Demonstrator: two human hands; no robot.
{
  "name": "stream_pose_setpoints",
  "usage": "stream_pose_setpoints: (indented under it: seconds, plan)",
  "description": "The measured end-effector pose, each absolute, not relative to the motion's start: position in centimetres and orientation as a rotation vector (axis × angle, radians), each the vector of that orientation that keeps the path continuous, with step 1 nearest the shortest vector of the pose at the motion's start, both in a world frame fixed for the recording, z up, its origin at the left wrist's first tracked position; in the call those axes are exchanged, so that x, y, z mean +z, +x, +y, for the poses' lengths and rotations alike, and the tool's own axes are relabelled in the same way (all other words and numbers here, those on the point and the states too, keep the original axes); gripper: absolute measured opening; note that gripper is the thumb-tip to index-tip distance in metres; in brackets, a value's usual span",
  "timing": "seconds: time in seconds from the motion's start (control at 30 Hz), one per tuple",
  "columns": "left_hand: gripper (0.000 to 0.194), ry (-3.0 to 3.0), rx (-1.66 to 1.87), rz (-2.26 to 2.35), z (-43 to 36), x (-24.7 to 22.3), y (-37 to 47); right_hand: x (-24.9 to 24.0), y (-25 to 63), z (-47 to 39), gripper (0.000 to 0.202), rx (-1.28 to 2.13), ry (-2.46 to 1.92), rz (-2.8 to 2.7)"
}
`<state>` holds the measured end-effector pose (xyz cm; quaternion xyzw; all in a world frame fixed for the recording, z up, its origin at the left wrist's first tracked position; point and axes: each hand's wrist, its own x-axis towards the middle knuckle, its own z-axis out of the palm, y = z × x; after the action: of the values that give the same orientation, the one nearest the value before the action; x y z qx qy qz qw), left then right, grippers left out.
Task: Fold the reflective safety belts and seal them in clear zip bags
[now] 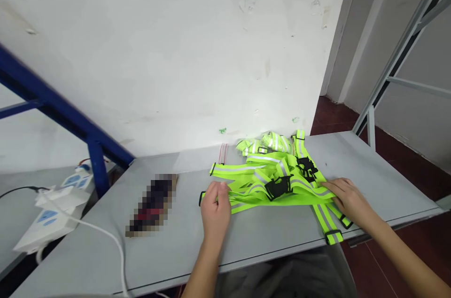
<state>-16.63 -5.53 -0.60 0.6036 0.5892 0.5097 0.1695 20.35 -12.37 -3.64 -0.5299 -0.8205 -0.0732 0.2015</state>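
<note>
A neon-yellow reflective harness [246,190] of webbing straps with grey stripes lies in a tangle on the grey table. My left hand [215,199] is closed on its left end, thumb and fingers pinched on the strap. At the other end, my right hand [347,197] grips the straps, its fingertips partly hidden. Between them lies a black buckle [278,188], with more black buckles [307,168] behind it. Strap ends with black sliders [333,236] hang near the front edge. Rolled reflective straps in clear plastic [275,142] rest against the wall.
The grey table [169,260] backs onto a white wall [197,53]. A pixelated, blurred item [153,206] lies to the left. White boxes [59,215] and a white cable [105,232] are at far left, beside a blue metal frame [63,105]. A grey metal frame [398,53] stands right.
</note>
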Motion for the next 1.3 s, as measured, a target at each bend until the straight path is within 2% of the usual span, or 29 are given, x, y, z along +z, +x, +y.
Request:
stream_pose_setpoints:
  seconds: [0.1,0.17,0.3,0.53,0.7,0.8,0.9,0.93,1.07,1.3]
  plan:
    - [0.050,1.125,1.613,1.657,-4.4,0.7,-15.7,-2.8,20.9,-11.8,0.049,-0.044,-1.515,-2.128]
    - [0.056,0.812,1.644,1.529,-3.4,1.7,-15.2,-1.8,21.2,-11.5,0.043,0.193,-1.547,-2.032]
    - [0.053,0.538,1.732,1.390,-1.6,3.5,-14.6,0.7,22.0,-10.6,0.031,0.633,-1.533,-1.838]
    - [0.054,1.021,1.666,1.653,-0.6,5.4,-15.1,2.0,20.0,-8.5,0.048,0.956,-1.263,-1.386]
    - [0.047,1.228,1.508,1.595,0.1,6.4,-16.0,1.2,16.6,-7.5,0.034,1.164,-1.257,-1.000]
    - [0.048,1.202,1.395,1.584,0.6,6.7,-16.6,1.4,16.0,-7.3,0.035,1.231,-1.198,-0.975]
    - [0.049,1.182,1.358,1.602,1.2,6.8,-17.2,1.7,16.2,-7.3,0.051,1.274,-1.142,-1.084]
    - [0.049,1.180,1.360,1.610,1.5,6.7,-17.4,1.8,16.3,-7.2,0.050,1.270,-1.151,-1.133]
    - [0.046,1.190,1.413,1.640,2.3,5.9,-18.2,2.1,16.6,-6.6,0.026,1.294,-1.285,-1.203]
    - [0.046,1.036,1.785,1.801,2.9,4.2,-20.0,5.1,18.4,-4.7,0.040,1.588,-1.213,-1.191]
